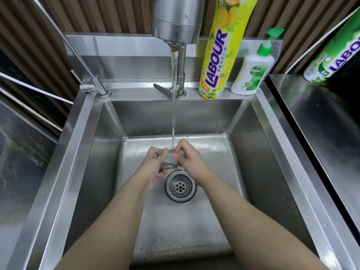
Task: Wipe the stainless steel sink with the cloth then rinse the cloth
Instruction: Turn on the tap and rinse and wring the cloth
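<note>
A small grey-blue cloth is bunched up between both hands, low inside the stainless steel sink. My left hand grips its left side and my right hand pinches its right side. Water runs from the tap in a thin stream straight onto the cloth. The round drain lies just below the hands. Most of the cloth is hidden by my fingers.
On the back ledge stand a tall yellow dish-soap bottle and a white pump bottle with a green top. A green bottle sits on the steel counter at the right. A thin second tap rises at the back left.
</note>
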The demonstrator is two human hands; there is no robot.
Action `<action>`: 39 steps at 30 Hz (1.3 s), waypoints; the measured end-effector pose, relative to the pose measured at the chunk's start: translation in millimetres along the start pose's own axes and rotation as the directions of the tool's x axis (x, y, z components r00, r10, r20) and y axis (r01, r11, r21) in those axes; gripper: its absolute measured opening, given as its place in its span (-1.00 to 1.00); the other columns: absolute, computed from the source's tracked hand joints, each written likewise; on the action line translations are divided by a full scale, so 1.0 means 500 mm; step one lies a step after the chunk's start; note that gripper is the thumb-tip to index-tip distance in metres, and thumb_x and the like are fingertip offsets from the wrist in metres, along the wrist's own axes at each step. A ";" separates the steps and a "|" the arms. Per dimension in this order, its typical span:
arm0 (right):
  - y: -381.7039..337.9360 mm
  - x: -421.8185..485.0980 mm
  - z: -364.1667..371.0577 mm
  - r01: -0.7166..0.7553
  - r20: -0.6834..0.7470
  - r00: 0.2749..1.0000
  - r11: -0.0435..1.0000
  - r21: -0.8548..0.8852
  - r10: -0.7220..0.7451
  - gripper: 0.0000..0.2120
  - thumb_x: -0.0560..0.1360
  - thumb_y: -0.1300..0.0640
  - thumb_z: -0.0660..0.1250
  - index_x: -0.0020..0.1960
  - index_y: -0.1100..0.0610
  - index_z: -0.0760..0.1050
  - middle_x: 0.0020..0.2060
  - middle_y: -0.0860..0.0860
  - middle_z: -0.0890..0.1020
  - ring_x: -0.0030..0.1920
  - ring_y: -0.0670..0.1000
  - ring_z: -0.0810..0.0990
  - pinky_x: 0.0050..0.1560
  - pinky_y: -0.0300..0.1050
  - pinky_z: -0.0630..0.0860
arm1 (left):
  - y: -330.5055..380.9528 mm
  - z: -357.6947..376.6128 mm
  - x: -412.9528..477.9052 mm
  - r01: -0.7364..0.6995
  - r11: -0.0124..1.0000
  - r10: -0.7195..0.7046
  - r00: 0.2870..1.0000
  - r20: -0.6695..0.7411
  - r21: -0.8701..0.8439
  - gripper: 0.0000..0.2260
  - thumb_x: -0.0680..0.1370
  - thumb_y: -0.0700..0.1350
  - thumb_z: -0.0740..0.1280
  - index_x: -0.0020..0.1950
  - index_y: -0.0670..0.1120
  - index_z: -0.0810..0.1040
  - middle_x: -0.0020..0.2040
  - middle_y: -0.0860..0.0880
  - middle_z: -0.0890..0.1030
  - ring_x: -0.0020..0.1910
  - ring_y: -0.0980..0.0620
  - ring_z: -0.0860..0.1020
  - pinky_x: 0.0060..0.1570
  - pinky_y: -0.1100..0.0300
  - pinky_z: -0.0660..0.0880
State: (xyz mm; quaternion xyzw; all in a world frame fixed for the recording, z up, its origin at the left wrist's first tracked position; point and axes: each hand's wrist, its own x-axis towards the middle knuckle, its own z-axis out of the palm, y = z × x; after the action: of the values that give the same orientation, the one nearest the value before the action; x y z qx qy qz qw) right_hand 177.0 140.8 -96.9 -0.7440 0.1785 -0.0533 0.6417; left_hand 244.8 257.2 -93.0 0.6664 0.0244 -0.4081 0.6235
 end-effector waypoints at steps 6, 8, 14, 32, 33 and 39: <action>-0.013 0.000 -0.022 -0.098 0.010 0.995 0.993 0.070 0.098 -0.79 0.49 0.22 0.35 -0.10 -0.03 0.35 -0.28 0.02 0.42 -0.38 -0.07 0.39 -0.36 -0.17 0.35 | 0.005 -0.005 -0.012 -0.001 0.999 0.003 0.999 0.047 -0.036 -0.81 0.58 0.00 0.21 -0.16 -0.03 0.29 -0.26 -0.22 0.51 -0.59 0.10 0.36 -0.65 0.33 0.16; -0.031 -0.002 -0.023 -0.310 0.092 0.951 0.905 0.291 0.296 -0.84 0.49 0.06 0.36 -0.06 -0.03 0.36 -0.23 0.04 0.49 -0.37 -0.01 0.46 -0.38 -0.19 0.39 | 0.009 -0.004 -0.023 -0.037 0.999 0.038 0.998 0.040 -0.027 -0.81 0.58 0.03 0.20 -0.16 -0.01 0.30 -0.27 -0.16 0.52 -0.54 0.09 0.38 -0.56 0.30 0.22; -0.048 0.007 0.018 -0.470 0.022 0.869 0.812 0.346 0.494 -0.66 0.54 -0.22 0.15 -0.16 0.05 0.28 -0.34 0.05 0.46 -0.42 0.02 0.43 -0.45 -0.20 0.37 | 0.003 0.010 -0.044 -0.251 0.946 0.266 0.963 -0.049 0.204 -0.84 0.60 0.06 0.14 -0.15 0.07 0.34 -0.26 -0.11 0.54 -0.49 0.02 0.46 -0.48 0.22 0.32; -0.016 0.000 0.045 -0.429 -0.265 0.827 0.861 0.273 0.496 -0.80 0.50 0.20 0.15 -0.29 0.09 0.24 -0.38 0.09 0.39 -0.41 0.02 0.37 -0.49 -0.28 0.26 | -0.006 0.019 -0.036 0.095 0.993 -0.091 0.994 0.064 -0.076 -0.55 0.60 0.21 -0.01 0.03 -0.08 0.52 -0.33 -0.06 0.59 -0.52 0.09 0.51 -0.59 0.34 0.27; -0.022 0.007 0.037 -0.485 -0.204 0.790 0.794 0.367 0.578 -0.84 0.52 0.19 0.14 -0.23 0.09 0.29 -0.36 0.12 0.43 -0.44 0.03 0.42 -0.51 -0.29 0.27 | -0.004 0.012 -0.046 0.076 0.986 -0.055 0.989 0.136 -0.151 -0.62 0.61 0.14 0.03 0.04 -0.08 0.52 -0.26 -0.07 0.60 -0.48 0.09 0.52 -0.55 0.31 0.29; -0.052 0.017 0.009 -0.575 -0.068 0.730 0.664 0.479 0.681 -0.76 0.60 0.14 0.11 -0.24 0.10 0.33 -0.47 0.04 0.31 -0.77 -0.13 0.17 -0.68 -0.46 0.06 | -0.025 -0.041 -0.065 -0.196 0.980 0.176 0.906 0.386 0.013 -0.19 0.34 -0.33 0.42 0.41 0.27 0.19 0.16 -0.04 0.52 -0.05 0.01 0.54 -0.21 0.22 0.50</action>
State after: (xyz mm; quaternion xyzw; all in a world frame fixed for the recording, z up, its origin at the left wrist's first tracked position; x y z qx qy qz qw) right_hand 191.4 145.0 -73.7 -0.4640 0.4858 0.0453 0.7394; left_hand 226.7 292.8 -86.9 0.5889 -0.1720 -0.4694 0.6350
